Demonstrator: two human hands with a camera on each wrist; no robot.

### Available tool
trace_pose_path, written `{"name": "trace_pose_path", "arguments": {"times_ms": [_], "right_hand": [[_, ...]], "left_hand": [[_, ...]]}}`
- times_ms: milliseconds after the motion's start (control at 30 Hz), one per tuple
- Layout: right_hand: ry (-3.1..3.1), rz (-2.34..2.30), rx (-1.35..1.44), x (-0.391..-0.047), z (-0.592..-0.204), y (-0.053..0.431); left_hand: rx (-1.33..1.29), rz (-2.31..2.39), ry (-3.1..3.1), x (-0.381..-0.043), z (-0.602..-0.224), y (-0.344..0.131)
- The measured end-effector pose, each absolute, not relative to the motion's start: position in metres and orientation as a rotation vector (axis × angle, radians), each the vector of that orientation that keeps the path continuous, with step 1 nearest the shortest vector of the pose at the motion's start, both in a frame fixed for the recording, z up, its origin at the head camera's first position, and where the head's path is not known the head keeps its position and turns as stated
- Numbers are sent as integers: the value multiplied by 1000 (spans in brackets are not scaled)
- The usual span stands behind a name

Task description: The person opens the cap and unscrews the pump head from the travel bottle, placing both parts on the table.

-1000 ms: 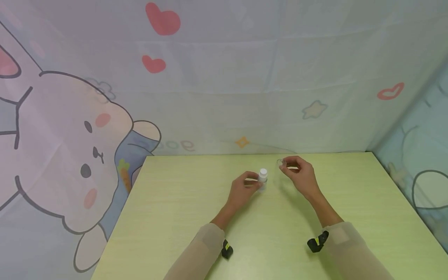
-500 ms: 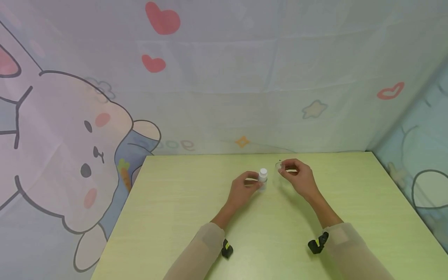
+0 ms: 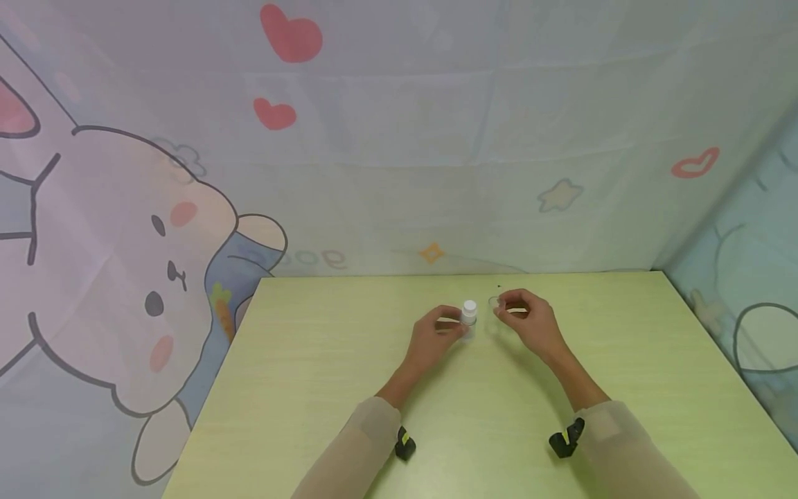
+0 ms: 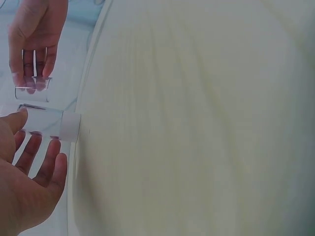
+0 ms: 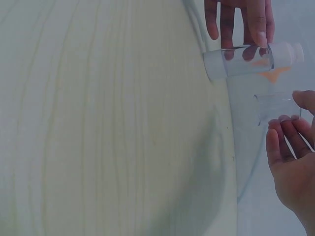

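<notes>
In the head view a small bottle [image 3: 469,314] with a white top stands upright near the table's back half. My left hand [image 3: 432,338] grips it between thumb and fingers. In the right wrist view the bottle [image 5: 241,60] has a clear middle, a white band at the bottom and a stepped white top. Just right of it, my right hand [image 3: 533,324] pinches a clear, short cylindrical cup [image 5: 276,105] by its side. The cup is apart from the bottle, its open rim level with the bottle's upper part.
A pale yellow-green table [image 3: 324,374] spreads out under both hands. Behind it hangs a printed cloth [image 3: 399,138] that meets the table's back edge. A tiny dark speck [image 3: 499,286] lies near that edge. Black wrist cameras [image 3: 564,439] sit at both sleeves.
My right hand has come down and slightly left, bringing the clear cup nearer the bottle and uncovering the dark speck. My left hand and the bottle have stayed put.
</notes>
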State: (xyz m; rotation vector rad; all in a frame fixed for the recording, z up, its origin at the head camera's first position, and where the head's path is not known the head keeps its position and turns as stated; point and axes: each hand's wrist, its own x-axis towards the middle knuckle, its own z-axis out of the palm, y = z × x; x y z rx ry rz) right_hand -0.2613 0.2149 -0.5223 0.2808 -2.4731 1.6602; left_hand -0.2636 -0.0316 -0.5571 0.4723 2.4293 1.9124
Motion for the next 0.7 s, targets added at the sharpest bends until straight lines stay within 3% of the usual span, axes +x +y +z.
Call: {"name": "trace_pose_path", "arguments": {"times_ms": [700], "right_hand": [[-2555, 1644, 290, -259, -532, 216]], "left_hand": [[466, 1923, 2425, -263, -556, -31]]}}
